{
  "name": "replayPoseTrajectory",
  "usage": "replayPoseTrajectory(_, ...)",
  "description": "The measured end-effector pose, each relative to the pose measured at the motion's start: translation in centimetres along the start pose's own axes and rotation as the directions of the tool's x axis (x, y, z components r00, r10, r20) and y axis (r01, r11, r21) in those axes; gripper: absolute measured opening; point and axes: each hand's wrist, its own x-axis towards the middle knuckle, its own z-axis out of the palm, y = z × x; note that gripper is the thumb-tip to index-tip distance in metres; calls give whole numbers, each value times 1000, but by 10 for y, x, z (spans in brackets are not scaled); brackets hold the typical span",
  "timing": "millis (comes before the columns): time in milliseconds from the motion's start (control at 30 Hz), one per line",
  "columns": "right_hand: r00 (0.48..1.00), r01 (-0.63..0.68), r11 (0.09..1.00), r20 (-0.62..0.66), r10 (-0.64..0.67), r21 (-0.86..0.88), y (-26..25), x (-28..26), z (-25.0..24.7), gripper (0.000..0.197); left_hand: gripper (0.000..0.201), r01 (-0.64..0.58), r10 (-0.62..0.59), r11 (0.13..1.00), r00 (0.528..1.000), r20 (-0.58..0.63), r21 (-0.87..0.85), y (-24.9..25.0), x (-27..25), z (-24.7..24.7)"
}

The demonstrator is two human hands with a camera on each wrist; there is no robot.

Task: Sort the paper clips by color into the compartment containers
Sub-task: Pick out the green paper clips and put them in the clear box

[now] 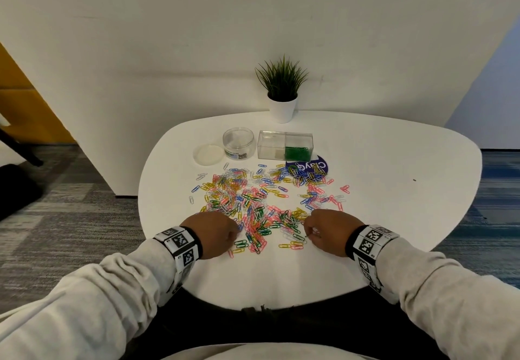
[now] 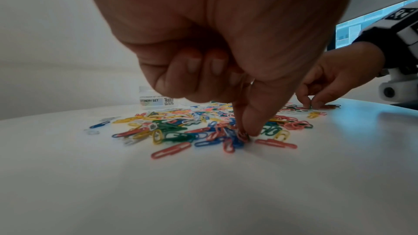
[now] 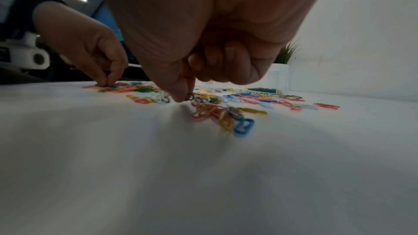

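While clips (image 1: pixel 253 204) lie scattered every direction, left hand (image 1: pixel 213 233) pinches pile clip; right hand (image 1: pixel 329 231) pinches green clip (image 3: pixel 190 96), axis unclear.

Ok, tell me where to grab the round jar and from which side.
Grip the round jar around its clear side wall, coming from above and the near-left. It stands upright and lidless; its lid lies to the left, and the clear box crowds its right.

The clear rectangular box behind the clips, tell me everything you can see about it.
The clear rectangular box looks like transparent plastic with two side-by-side compartments. The right one holds green paper clips; the left looks nearly empty. It stands upright at the table's far side, right of the round jar, in front of the potted plant. Neither hand touches it.
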Motion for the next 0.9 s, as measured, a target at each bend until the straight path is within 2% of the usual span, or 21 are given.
replayPoseTrajectory(100,996,-85,988,-21,88,130,1,4,-10,17,27,6,-7,998,1000,-22,-70,-5,-2,-3)
replayPoseTrajectory(167,985,-160,912,-3,174,378,3,8,-20,20,22,-8,3,993,999,-37,-115,-5,-1,-5)
replayPoseTrajectory(200,973,-191,769,12,232,610,3,8,-23,17,21,-17,13,992,1000,-28,-128,-4,-1,-6)
replayPoseTrajectory(233,951,-212,551,42,305,807,2,8,-25,14,22,-26,25,992,1000,-10,-126,-1,0,-6)
replayPoseTrajectory(267,928,-231,282,123,353,931,1,6,-27,12,23,-40,40,993,999,3,-107,2,1,-5)
replayPoseTrajectory(300,914,-241,104,190,358,965,0,5,-29,12,24,-55,55,996,998,6,-73,5,2,-3)
replayPoseTrajectory(333,910,-257,64,220,351,964,-3,4,-29,16,24,-64,65,997,998,2,-42,8,3,-1)
replayPoseTrajectory(367,910,-281,88,236,342,956,-6,4,-28,22,23,-65,65,998,998,-5,-27,10,4,1)
replayPoseTrajectory(400,914,-298,149,237,330,943,-9,5,-27,25,22,-62,62,998,998,-8,-21,11,5,2)
replayPoseTrajectory(433,921,-318,266,230,314,910,-15,5,-27,25,20,-61,61,998,998,-6,-22,11,5,3)
replayPoseTrajectory(467,935,-321,432,209,286,843,-18,6,-26,22,18,-60,61,998,998,2,-26,12,5,3)
replayPoseTrajectory(533,973,-229,816,145,179,531,-17,7,-20,16,16,-58,59,997,998,17,-46,12,2,1)
replayPoseTrajectory(567,984,-162,923,126,125,350,-17,7,-15,16,16,-54,55,996,998,15,-72,11,2,-1)
replayPoseTrajectory(633,990,-110,982,110,93,156,-14,7,-7,23,16,-12,11,986,1000,-7,-168,5,1,-5)
replayPoseTrajectory(767,994,-101,993,58,98,54,-5,8,2,24,27,109,-103,890,994,37,-443,-3,3,-15)
replayPoseTrajectory(833,994,-101,994,38,99,46,-1,8,1,24,33,211,-189,743,977,103,-636,-4,2,-16)
replayPoseTrajectory(900,995,-87,994,46,84,70,-1,7,1,27,34,264,-217,567,962,167,-780,-4,-1,-17)
